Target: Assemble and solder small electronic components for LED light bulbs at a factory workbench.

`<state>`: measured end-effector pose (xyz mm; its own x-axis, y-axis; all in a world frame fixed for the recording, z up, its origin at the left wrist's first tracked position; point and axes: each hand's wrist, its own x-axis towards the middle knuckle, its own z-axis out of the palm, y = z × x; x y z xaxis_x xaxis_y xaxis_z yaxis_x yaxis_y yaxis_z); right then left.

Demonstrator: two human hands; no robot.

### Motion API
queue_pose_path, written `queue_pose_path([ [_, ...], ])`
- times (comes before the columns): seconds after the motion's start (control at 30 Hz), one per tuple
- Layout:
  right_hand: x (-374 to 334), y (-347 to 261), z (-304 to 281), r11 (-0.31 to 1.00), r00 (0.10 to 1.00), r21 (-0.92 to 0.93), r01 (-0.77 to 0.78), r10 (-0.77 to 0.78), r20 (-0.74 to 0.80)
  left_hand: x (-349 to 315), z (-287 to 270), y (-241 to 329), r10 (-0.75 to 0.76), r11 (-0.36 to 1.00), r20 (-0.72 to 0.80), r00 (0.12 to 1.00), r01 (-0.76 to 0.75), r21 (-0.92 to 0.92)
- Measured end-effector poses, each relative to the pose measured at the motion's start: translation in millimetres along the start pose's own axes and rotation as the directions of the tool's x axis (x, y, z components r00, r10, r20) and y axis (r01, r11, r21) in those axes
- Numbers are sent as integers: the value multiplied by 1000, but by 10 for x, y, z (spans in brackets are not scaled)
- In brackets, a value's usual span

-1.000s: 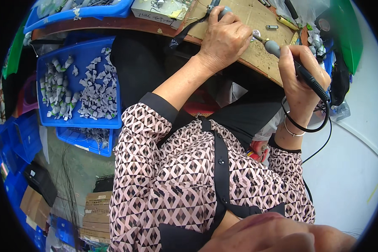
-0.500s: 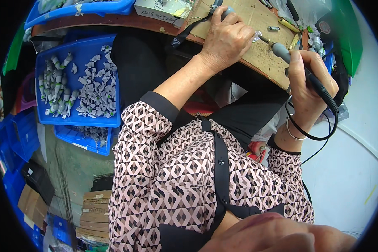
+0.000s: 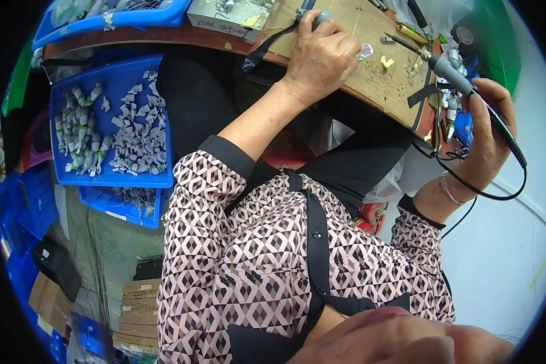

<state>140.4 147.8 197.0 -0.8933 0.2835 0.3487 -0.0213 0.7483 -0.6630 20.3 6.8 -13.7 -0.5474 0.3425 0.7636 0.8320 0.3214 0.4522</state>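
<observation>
My right hand [image 3: 488, 130] holds a soldering iron [image 3: 452, 74] by its grey grip, at the right edge of the bench. The iron's metal tip points up and left over a worn cardboard sheet [image 3: 358, 24], and its black cable loops down past my wrist. My left hand [image 3: 323, 57] rests over the sheet with its fingers curled, their grip mostly hidden. A rounded grey-blue part [image 3: 323, 17] shows beside its fingers. Close by its other side is a small clear-and-white piece [image 3: 366, 51]; whether the fingers hold it, I cannot tell. Small yellow bits [image 3: 387, 62] lie on the sheet.
At left, a blue tray [image 3: 112, 177] holds many grey-and-white parts, with another blue tray [image 3: 118, 212] below it. A white box [image 3: 224, 23] and a blue bin [image 3: 118, 21] stand on the bench. A green bin [image 3: 494, 48] is at far right, near loose parts.
My right hand has drawn the soldering iron right and slightly down, away from the small clear-and-white piece. The yellow bits on the sheet now show. My left hand has shifted slightly left.
</observation>
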Motion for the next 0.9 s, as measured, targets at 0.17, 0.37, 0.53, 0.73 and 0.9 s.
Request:
queue_pose_path([
  [0.17, 253, 187, -280, 997, 958, 62, 55, -70, 278, -12, -16, -5, -4, 1000, -17, 1000, 4, 12],
  [0.37, 412, 228, -318, 995, 876, 42, 93, -102, 471, 1, 6, -3, 4, 1000, -11, 1000, -4, 13],
  [0.53, 507, 44, -218, 986, 825, -5, 169, -138, 548, 7, -11, 4, 2, 1000, 11, 1000, -2, 1],
  [0.73, 741, -94, -114, 912, 682, -163, 375, -153, 715, 5, -22, 2, 8, 1000, 26, 1000, -9, 6],
  [0.9, 798, -587, 276, 915, 766, -328, 236, 32, 642, 6, -27, -5, 3, 1000, 36, 999, -4, 18],
])
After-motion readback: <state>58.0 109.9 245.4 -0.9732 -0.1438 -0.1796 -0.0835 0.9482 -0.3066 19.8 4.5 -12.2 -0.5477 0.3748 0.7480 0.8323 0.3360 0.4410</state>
